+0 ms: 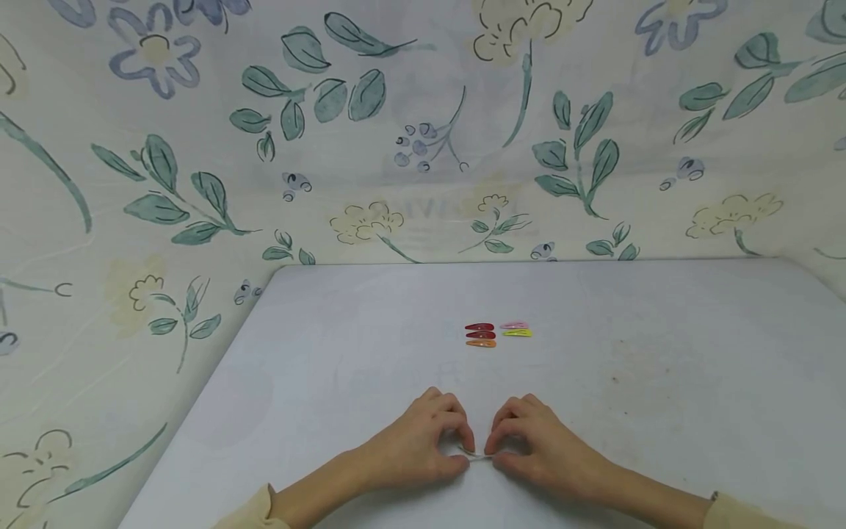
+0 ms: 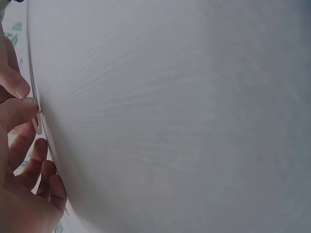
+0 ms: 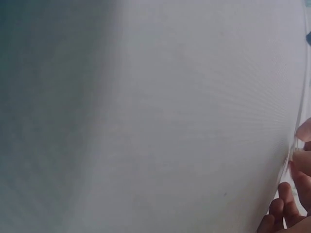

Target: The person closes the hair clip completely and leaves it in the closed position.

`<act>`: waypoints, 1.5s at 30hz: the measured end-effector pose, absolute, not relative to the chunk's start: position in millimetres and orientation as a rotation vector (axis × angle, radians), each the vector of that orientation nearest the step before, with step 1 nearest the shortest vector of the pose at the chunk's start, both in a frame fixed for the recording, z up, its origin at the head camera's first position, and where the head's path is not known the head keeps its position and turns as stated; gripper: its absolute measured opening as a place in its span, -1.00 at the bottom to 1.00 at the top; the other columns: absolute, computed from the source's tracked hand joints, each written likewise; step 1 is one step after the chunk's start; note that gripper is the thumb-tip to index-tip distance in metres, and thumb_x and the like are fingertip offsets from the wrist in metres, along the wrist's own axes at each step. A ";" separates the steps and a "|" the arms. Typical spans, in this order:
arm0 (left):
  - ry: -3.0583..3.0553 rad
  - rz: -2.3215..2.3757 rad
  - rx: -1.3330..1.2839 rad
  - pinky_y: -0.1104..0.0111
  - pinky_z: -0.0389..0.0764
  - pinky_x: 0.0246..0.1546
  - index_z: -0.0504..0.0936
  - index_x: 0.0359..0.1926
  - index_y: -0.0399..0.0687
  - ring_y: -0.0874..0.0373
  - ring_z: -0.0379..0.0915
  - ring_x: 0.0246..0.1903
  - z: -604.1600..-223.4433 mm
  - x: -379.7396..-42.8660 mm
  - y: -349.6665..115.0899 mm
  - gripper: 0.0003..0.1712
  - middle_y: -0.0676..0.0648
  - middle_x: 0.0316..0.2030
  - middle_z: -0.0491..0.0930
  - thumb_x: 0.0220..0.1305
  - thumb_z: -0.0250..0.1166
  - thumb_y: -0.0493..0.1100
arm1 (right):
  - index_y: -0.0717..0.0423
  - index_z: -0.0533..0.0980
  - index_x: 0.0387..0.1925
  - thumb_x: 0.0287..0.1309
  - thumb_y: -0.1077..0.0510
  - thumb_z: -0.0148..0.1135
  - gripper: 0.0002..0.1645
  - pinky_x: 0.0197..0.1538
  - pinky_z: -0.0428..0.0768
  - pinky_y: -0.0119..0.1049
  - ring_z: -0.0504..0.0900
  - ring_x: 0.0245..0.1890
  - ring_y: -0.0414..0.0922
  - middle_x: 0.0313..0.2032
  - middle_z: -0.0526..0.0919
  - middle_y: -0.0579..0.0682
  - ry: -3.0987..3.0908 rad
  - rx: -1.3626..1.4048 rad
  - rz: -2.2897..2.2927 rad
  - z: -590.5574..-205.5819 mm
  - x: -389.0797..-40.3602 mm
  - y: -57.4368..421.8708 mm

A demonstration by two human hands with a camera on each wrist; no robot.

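Note:
Near the front of the white table, my left hand (image 1: 416, 444) and right hand (image 1: 548, 452) almost meet. Between them is a small white snap hair clip (image 1: 480, 457), pinched at one end by the left thumb and fingertips and at the other by the right. In the left wrist view, a narrow looped part of the clip (image 2: 37, 125) shows beside the fingers. Fingertips hide most of the clip. The right wrist view catches only part of the fingers (image 3: 302, 162) at its right edge.
Beyond the hands lie several snap clips in two columns: a red clip (image 1: 479, 327), a dark red clip (image 1: 480, 335) and an orange clip (image 1: 481, 344) on the left, a pink clip (image 1: 514, 325) and a yellow clip (image 1: 518, 333) on the right. Floral cloth (image 1: 410, 184) hangs behind the table (image 1: 317, 353).

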State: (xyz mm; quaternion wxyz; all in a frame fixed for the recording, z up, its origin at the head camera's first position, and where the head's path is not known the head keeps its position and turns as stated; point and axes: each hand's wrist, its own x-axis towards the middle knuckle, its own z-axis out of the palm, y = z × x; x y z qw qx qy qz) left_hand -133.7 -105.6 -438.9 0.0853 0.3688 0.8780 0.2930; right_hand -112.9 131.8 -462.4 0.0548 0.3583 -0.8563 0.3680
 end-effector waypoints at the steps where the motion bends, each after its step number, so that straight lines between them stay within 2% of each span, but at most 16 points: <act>1: 2.615 0.880 1.097 0.43 0.39 -0.03 0.66 -0.37 0.21 0.35 0.24 -0.14 -438.7 -133.8 -105.5 -0.84 0.30 -0.26 0.42 0.05 0.38 -0.20 | -0.24 0.64 -0.36 0.04 0.24 0.42 -0.75 -0.10 0.41 -0.35 0.35 -0.16 -0.33 -0.21 0.50 -0.34 -2.603 1.084 1.124 -462.5 -112.9 131.7; 11: 2.627 0.943 1.120 0.49 0.43 -0.12 0.65 -0.37 0.13 0.38 0.30 -0.24 -436.2 -137.2 -105.3 -0.86 0.23 -0.37 0.55 0.07 0.36 -0.25 | -0.23 0.63 -0.34 0.06 0.24 0.38 -0.76 -0.09 0.42 -0.35 0.37 -0.19 -0.34 -0.27 0.53 -0.36 -2.602 1.070 1.150 -460.2 -114.4 130.4; 23: 2.618 0.971 1.044 0.50 0.45 -0.19 0.62 -0.39 0.15 0.43 0.37 -0.32 -432.4 -137.8 -103.4 -0.82 0.28 -0.45 0.46 0.11 0.34 -0.28 | -0.18 0.65 -0.33 0.08 0.24 0.37 -0.80 -0.14 0.46 -0.38 0.43 -0.26 -0.36 -0.36 0.60 -0.36 -2.642 1.000 1.210 -456.8 -118.1 129.4; 31: 2.595 1.055 1.072 0.53 0.51 -0.26 0.64 -0.39 0.09 0.46 0.43 -0.39 -429.6 -142.4 -100.8 -0.82 0.27 -0.47 0.54 0.10 0.34 -0.34 | -0.12 0.68 -0.27 0.17 0.18 0.35 -0.88 -0.12 0.55 -0.39 0.54 -0.26 -0.40 -0.33 0.63 -0.36 -2.744 0.860 1.376 -449.6 -116.8 130.4; 35: 2.580 1.073 1.093 0.54 0.52 -0.29 0.64 -0.39 0.06 0.47 0.43 -0.42 -428.3 -144.8 -98.8 -0.83 0.25 -0.49 0.55 0.12 0.34 -0.34 | -0.09 0.69 -0.27 0.17 0.17 0.35 -0.90 -0.20 0.55 -0.41 0.54 -0.30 -0.39 -0.33 0.65 -0.33 -2.751 0.818 1.431 -447.2 -117.4 130.5; 39: 2.584 1.075 1.089 0.53 0.51 -0.30 0.64 -0.38 0.06 0.43 0.42 -0.42 -427.2 -145.6 -96.4 -0.84 0.26 -0.48 0.55 0.13 0.35 -0.33 | -0.08 0.69 -0.27 0.16 0.17 0.36 -0.90 -0.26 0.53 -0.42 0.52 -0.33 -0.38 -0.34 0.66 -0.30 -2.782 0.762 1.444 -444.3 -118.7 130.2; 45: 2.592 1.083 1.085 0.50 0.52 -0.32 0.64 -0.36 0.03 0.41 0.43 -0.42 -422.8 -149.4 -92.2 -0.86 0.24 -0.47 0.55 0.15 0.33 -0.32 | -0.06 0.70 -0.18 0.18 0.15 0.36 -0.84 -0.25 0.52 -0.41 0.52 -0.29 -0.33 -0.31 0.67 -0.31 -2.879 0.666 1.398 -437.2 -123.4 131.9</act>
